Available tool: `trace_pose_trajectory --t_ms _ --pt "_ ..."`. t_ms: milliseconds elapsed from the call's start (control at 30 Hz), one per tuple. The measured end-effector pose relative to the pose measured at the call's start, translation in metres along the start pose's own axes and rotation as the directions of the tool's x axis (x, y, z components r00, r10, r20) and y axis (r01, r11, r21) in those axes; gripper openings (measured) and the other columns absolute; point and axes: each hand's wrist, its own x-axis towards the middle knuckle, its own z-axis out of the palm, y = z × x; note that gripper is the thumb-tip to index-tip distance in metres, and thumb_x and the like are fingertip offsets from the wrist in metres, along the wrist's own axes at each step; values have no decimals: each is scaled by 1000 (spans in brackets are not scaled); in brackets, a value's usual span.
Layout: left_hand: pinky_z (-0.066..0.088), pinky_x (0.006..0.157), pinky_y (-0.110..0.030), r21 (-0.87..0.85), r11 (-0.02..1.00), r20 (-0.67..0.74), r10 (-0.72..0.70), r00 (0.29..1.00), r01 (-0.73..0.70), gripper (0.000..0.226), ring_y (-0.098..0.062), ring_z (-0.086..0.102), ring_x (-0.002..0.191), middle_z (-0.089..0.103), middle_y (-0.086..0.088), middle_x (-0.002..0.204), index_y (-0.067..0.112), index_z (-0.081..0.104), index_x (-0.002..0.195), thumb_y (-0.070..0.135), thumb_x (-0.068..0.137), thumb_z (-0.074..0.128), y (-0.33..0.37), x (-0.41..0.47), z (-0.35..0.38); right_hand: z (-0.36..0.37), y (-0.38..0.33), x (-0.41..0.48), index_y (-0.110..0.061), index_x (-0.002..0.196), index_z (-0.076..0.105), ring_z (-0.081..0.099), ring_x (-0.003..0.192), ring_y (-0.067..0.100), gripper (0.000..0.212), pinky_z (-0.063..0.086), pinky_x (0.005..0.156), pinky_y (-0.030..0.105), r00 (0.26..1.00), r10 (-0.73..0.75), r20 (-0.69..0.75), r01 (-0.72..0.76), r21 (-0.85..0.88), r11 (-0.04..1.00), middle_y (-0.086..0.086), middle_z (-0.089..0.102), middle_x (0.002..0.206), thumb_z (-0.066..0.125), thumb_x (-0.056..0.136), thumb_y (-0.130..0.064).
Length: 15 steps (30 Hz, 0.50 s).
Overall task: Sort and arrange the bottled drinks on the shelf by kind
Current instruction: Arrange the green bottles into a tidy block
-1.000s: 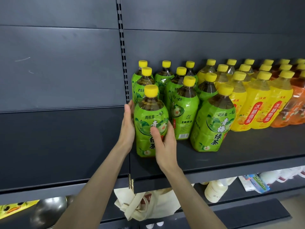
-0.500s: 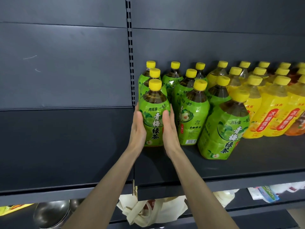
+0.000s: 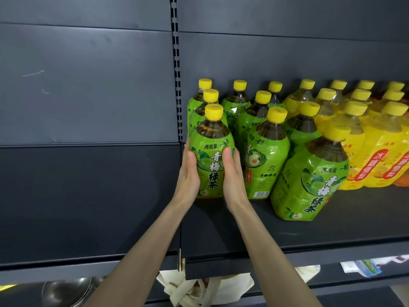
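Note:
A green-label tea bottle [image 3: 212, 165] with a yellow cap stands at the left end of the dark shelf [image 3: 276, 231], in front of two matching bottles. My left hand [image 3: 188, 176] lies flat against its left side and my right hand [image 3: 233, 180] against its right side, fingers straight. More green tea bottles [image 3: 265, 156] stand in rows to its right. One green bottle [image 3: 309, 185] stands further forward and leans right. Yellow-label bottles [image 3: 380, 156] fill the right part, with an orange bottle [image 3: 402, 180] at the frame edge.
A slotted upright post [image 3: 177, 74] runs down just left of the bottles, with blank dark panels to its left. Under the shelf hang a cloth bag [image 3: 199, 289] and sit a metal bowl [image 3: 66, 291] and packaged goods [image 3: 363, 267].
The green bottle between my hands has gone from the shelf's front edge back against its row. My right hand shifted from the bottle's front to its right side.

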Motion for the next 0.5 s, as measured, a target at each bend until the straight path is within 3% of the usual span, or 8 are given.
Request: trace_pose_trajectory --t_ms 67,133,367,433,500 --pt "44 99 -18 -26 999 -5 26 1000 -26 98 -6 47 128 47 1 142 21 27 149 85 74 24 0 1 1 2 -2 1 -42 131 25 48 92 -32 53 40 73 -3 1000 -8 8 8 -1 1000 -35 44 113 41 83 -56" --pt "44 91 -10 -14 998 -10 62 998 -62 104 -6 49 125 48 -2 140 17 26 148 88 73 27 -1 2 1 2 -3 2 -41 134 24 48 97 -31 55 39 76 -3 1000 -22 8 22 -23 999 -33 44 118 40 84 -56" --pt "44 99 -18 35 994 -9 101 995 -100 97 -9 50 124 50 -5 138 13 28 147 82 79 26 2 -1 1 3 -5 0 -23 147 29 46 105 -27 70 37 81 -3 998 -61 -19 59 -107 993 -25 47 126 37 86 -56" --pt "44 100 -20 64 993 -4 95 995 -95 80 -8 50 124 50 -4 138 13 29 147 69 89 24 5 -2 0 4 -8 -3 -23 148 31 47 116 -15 72 39 90 3 998 -52 -37 46 -136 990 -15 50 136 38 86 -59" --pt "44 100 -20 93 993 -8 72 997 -71 70 -11 50 126 51 -5 138 14 32 146 59 92 26 9 -7 -3 4 -9 -8 -23 147 34 50 123 -1 66 42 101 19 996 -46 -72 34 -162 986 -7 52 139 41 91 -58"
